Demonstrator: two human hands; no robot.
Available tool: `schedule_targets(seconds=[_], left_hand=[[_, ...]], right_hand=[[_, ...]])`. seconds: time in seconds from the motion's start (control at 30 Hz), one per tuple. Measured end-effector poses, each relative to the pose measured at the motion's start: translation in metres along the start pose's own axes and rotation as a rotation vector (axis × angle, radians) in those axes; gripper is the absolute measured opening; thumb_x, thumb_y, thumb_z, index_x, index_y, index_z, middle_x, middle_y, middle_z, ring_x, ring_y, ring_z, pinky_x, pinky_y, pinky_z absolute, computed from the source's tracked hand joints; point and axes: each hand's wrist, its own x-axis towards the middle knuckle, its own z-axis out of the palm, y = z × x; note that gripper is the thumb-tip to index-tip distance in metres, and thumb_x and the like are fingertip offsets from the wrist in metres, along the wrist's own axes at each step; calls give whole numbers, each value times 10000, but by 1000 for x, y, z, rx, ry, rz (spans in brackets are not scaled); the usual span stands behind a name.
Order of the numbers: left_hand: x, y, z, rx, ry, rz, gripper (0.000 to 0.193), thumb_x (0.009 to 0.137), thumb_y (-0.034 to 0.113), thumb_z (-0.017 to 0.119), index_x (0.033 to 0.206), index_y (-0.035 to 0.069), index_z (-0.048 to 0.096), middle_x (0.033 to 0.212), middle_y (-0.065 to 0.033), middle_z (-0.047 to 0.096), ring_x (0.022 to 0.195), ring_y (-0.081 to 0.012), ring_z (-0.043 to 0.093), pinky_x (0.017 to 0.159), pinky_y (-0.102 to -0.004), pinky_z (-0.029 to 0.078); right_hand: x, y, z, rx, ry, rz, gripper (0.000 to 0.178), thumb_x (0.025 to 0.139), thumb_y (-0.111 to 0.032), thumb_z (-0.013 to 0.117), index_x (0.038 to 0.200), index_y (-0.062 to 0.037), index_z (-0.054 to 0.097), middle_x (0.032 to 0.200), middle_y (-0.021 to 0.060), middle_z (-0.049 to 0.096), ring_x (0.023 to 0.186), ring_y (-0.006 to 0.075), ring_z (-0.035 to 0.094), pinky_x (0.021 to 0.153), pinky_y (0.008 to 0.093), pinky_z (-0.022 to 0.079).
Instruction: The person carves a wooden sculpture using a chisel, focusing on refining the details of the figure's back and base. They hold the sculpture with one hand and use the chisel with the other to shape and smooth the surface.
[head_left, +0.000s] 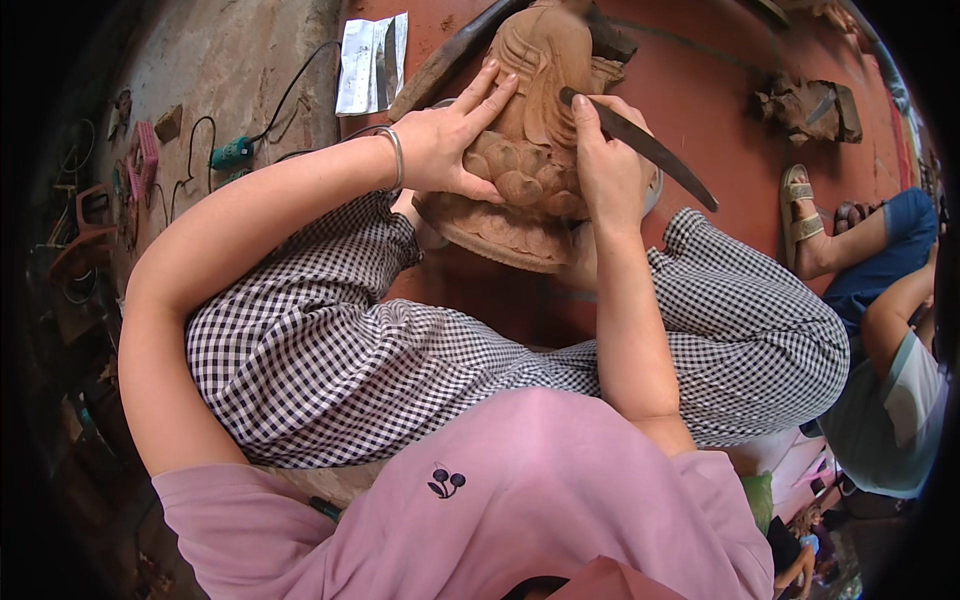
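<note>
A carved wooden statue [545, 70] with draped folds and a lotus-petal base [520, 180] stands or leans between my legs. My left hand [455, 135] lies against its left side, two fingers stretched over the folds and the thumb on the petals; it is open. My right hand [612, 155] is closed around a dark, curved, blade-like tool [665, 160]. One rounded end of the tool is by the folds of the carving; the long pointed end sticks out to the right past my fingers. Whether the tool touches the wood I cannot tell.
A long dark piece of wood [440, 65] lies behind the statue, with a white paper [360, 75] beside it. A green power tool [232, 153] with a black cord is on the left. Another person's sandalled foot [800, 215] and a rough wood piece [812, 110] are on the right.
</note>
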Motion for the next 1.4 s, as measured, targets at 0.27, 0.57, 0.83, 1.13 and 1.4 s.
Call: schedule_targets(seconds=[0.27,0.57,0.83,1.13,1.4], left_hand=[[-1,0,0,2,-1,4,1340,713,562,824,1631,152,-63,1681,-226,-30,1280,-465,542,1007,-470,531],[0,0,1,26,-9,13,1340,722,634,790,1629,135,-61,1675,-245,-26,1301,-467,527,1017,-467,526],[-2,-1,2,34,0,19,1348,721,648,788,1628,123,-60,1675,-246,-18,1282,-462,542,1000,-466,533],[-2,-1,2,19,0,4,1348,709,563,830,1630,126,-50,1687,-209,-30,1239,-476,560,967,-468,546],[-2,3,-2,1,-28,-18,1354,713,560,835,1628,129,-65,1684,-215,-39,1265,-485,540,1005,-471,529]], right_hand=[[-1,25,-10,373,-116,130,191,948,-185,701,988,-1,724,987,84,725,850,194,675,794,312,528],[4,50,-9,548,-160,118,178,941,-155,713,981,19,715,1085,100,721,978,186,676,846,292,531],[8,48,-14,521,-203,39,169,934,-129,710,994,29,719,1119,98,744,979,166,679,874,298,527],[13,50,-18,627,-273,167,172,945,-141,702,1012,16,723,1187,107,731,1039,163,670,920,308,525],[13,51,-16,556,-261,126,163,947,-117,703,1003,36,722,1132,72,731,967,138,670,893,280,526]])
